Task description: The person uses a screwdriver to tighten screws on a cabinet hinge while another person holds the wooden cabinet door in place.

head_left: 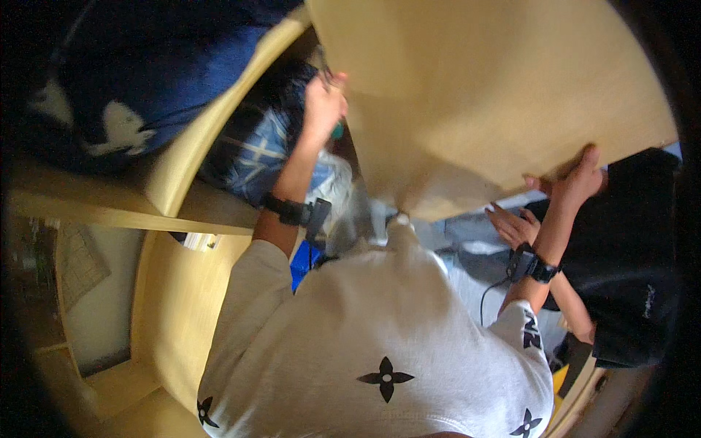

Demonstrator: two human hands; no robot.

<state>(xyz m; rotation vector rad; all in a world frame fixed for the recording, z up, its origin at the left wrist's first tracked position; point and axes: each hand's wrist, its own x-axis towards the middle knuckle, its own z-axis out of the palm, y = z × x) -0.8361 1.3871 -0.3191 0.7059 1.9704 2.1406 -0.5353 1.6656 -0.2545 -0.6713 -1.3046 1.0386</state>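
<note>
A large pale wooden panel (504, 95), which looks like a cabinet door, fills the upper right. My right hand (580, 181) grips its lower right edge. At the panel's left edge, beside the cabinet opening, my left hand (325, 108) is closed around a slim dark tool (323, 62). A bit of teal (337, 131) shows under that hand, perhaps the tool's other end; blur hides its exact kind. Just below my right hand is another person's hand (517, 228), fingers spread near the panel's bottom edge.
Dark blue bedding or cloth (168, 66) with white shapes lies upper left behind a curved wooden edge (219, 109). Folded plaid fabric (266, 150) sits inside the cabinet. Open wooden shelving (182, 292) stands at left. A person in a black top (628, 255) is close on the right.
</note>
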